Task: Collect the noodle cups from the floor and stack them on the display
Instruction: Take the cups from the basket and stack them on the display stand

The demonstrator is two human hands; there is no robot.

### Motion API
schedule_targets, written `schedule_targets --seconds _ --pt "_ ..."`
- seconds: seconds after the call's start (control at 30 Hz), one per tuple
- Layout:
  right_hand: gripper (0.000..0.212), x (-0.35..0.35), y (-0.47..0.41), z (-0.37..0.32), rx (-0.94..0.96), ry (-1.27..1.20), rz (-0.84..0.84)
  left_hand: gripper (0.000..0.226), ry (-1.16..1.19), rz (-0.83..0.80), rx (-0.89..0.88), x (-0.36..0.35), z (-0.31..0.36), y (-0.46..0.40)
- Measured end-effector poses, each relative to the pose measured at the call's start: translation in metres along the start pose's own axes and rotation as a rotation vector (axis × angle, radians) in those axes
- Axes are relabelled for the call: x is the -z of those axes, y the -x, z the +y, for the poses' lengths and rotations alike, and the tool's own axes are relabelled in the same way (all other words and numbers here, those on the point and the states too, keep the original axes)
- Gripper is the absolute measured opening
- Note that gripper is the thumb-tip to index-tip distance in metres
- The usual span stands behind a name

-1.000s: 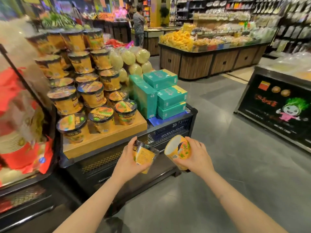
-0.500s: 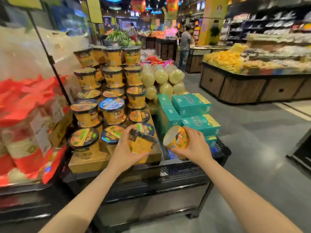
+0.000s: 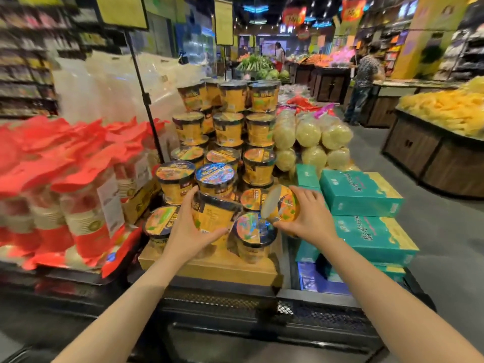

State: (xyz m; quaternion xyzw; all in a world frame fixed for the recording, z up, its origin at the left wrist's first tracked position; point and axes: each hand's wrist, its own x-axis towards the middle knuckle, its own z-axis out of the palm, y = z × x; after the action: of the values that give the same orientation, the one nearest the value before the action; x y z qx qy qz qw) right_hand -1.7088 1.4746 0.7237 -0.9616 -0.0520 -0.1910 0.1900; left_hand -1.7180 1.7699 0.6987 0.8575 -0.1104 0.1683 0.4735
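Noodle cups: two are in hand, carried over the front of the display (image 3: 209,268). The left hand (image 3: 183,231) has its grip wrapped round the side wall of one noodle cup (image 3: 213,217), thumb under the base end, lid end tipped away toward the stacked cups (image 3: 227,129) just beyond. To its right, the right hand (image 3: 310,218) grips the second cup (image 3: 281,204) tilted sideways, its pale bottom facing left. Both look light, thin-walled and film-wrapped, so probably slippery and easily dented. Holding across the side wall near the stiffer rim seems safest. Teal boxes (image 3: 361,195) sit right of that grip.
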Motion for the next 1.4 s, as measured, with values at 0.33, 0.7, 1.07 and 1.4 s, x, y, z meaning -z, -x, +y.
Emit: schedule_targets --seconds 0.33,0.7,1.07,1.4 --pt "0.104 -0.015 -0.081 -0.002 0.286 0.320 -0.070 0.111 -0.002 0.155 0.026 0.023 0.002 -0.017" --pt "0.089 -0.043 -0.116 0.008 0.356 -0.251 -0.142 0.115 -0.020 0.236 0.129 0.013 -0.003 -0.015" --pt "0.048 -0.067 -0.101 0.005 -0.265 -0.856 -0.174 0.111 -0.037 0.195 0.108 0.003 0.009 -0.014" --pt "0.044 -0.056 -0.117 0.007 0.272 -0.394 0.005 0.113 -0.061 0.219 0.112 0.009 0.009 -0.013"
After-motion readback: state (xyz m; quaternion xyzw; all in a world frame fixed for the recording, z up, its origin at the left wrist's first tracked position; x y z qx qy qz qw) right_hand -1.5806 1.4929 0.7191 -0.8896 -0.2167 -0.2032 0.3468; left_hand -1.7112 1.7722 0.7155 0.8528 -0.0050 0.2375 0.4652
